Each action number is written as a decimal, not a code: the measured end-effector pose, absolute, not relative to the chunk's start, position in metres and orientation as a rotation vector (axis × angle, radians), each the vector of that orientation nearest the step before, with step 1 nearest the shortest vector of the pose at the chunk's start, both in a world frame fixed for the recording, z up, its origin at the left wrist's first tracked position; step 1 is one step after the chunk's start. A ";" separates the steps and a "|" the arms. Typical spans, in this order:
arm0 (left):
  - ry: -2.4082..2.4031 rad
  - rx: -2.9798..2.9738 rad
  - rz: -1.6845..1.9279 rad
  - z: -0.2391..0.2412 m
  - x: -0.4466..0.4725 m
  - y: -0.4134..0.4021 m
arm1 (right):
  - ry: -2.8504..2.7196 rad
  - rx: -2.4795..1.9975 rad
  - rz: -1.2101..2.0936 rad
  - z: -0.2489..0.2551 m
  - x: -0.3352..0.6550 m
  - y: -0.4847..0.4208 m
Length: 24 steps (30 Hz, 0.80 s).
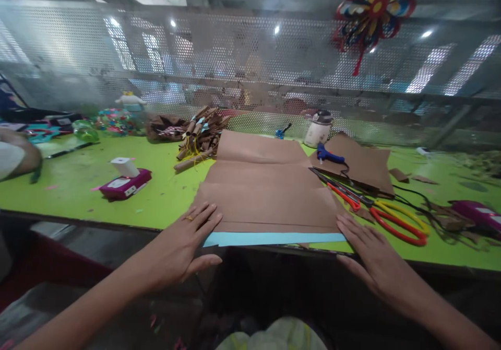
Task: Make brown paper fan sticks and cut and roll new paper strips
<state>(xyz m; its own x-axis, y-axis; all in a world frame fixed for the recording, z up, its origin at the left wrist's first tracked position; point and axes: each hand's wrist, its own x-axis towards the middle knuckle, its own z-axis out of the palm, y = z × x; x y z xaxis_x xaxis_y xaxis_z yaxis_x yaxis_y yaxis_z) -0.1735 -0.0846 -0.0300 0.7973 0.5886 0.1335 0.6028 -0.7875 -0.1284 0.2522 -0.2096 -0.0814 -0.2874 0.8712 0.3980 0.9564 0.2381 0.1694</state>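
A creased sheet of brown paper (pixel 266 203) lies flat on the green table in front of me. Along its near edge runs a light blue paper strip (pixel 274 238). My left hand (pixel 195 235) rests on the sheet's near left corner, fingers stretched out and thumb below the table edge. At the near right corner my right hand (pixel 364 245) lies with its fingers extended over the paper and the strip's end. Neither hand grips anything. Right of the sheet are large scissors with red and yellow handles (pixel 399 224), and a smaller red-handled pair (pixel 344 196).
A blue glue gun (pixel 329 154) lies on more brown paper (pixel 360 164), by a white jar (pixel 318 130). Rolled brown paper pieces (pixel 199 136) are heaped behind left. A purple power strip (pixel 125 184) sits left, another (pixel 479 214) right. Someone's arm (pixel 19 151) rests far left.
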 end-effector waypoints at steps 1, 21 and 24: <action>-0.949 -2.826 -0.118 -0.028 -0.175 -0.085 | -2.287 -1.724 -0.562 -0.082 0.252 -0.210; -1.123 -2.759 -0.043 -0.010 -0.183 -0.009 | -2.066 -1.670 -0.202 -0.069 0.249 -0.210; -1.008 -2.642 -0.227 -0.021 -0.175 0.009 | -2.035 -1.663 -0.235 -0.067 0.246 -0.208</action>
